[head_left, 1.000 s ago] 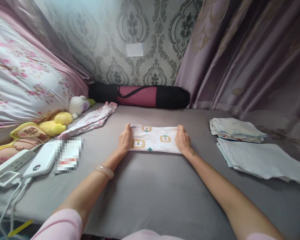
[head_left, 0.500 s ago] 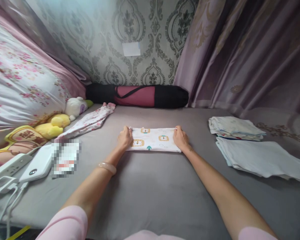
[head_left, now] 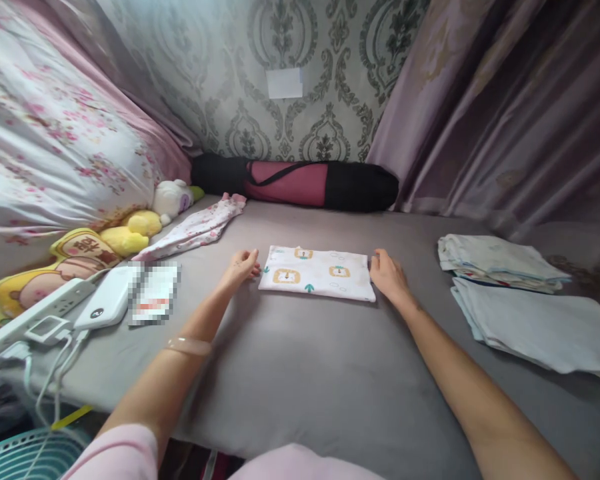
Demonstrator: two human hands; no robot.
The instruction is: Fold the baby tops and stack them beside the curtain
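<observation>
A folded white cloth (head_left: 323, 275) printed with yellow lion faces and green leaves lies flat on the grey bedsheet (head_left: 300, 373), in front of me. My left hand (head_left: 243, 268) is just left of the cloth, apart from it, with loosely bent fingers and nothing held. At the cloth's right edge is my right hand (head_left: 389, 277), its fingertips beside or lightly touching that edge. Both right corners of the cloth show uncovered. The right fingers are bent and partly hidden behind the hand.
Folded pale cloths (head_left: 500, 260) are stacked at right, with a larger white cloth (head_left: 535, 327) nearer me. At left are a flowered garment (head_left: 195, 230), plush toys (head_left: 125, 240), a power bank (head_left: 110, 300) and a power strip (head_left: 35, 313). A black-and-red bag (head_left: 290, 183) lies along the wall.
My left hand has let go of the cloth and drawn off to the left. My right hand has slid off its right corners. The view has shifted, so everything sits further right.
</observation>
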